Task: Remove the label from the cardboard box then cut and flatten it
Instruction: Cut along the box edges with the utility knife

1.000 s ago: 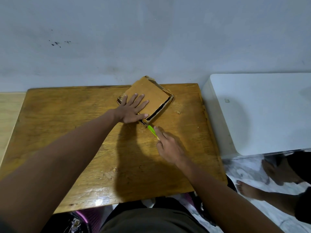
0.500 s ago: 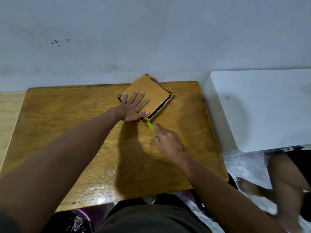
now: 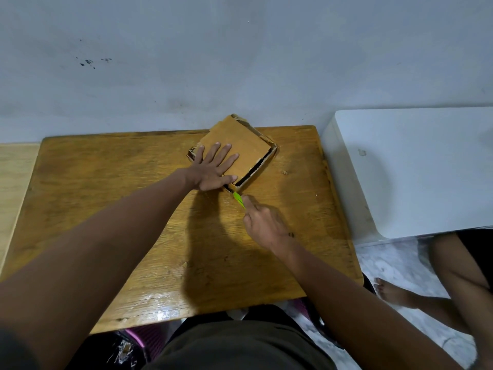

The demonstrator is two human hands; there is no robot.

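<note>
Just above frame centre, the left hand [image 3: 213,169] still presses spread fingers on the cardboard box [image 3: 237,150] while the right hand [image 3: 264,222], fingers clenched around the green cutter [image 3: 238,200], has nudged closer to the box's near corner, so cutting continues.

Matt brown cardboard box [image 3: 240,148]; glossy varnished wood table [image 3: 106,182]; smooth green plastic cutter [image 3: 239,200].

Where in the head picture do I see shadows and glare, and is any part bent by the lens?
Head view: the arms throw a dark shadow on the wooden table beneath the right hand; glare shines along its near edge; the wide lens bows the table's sides; the green cutter stays sharp.
</note>
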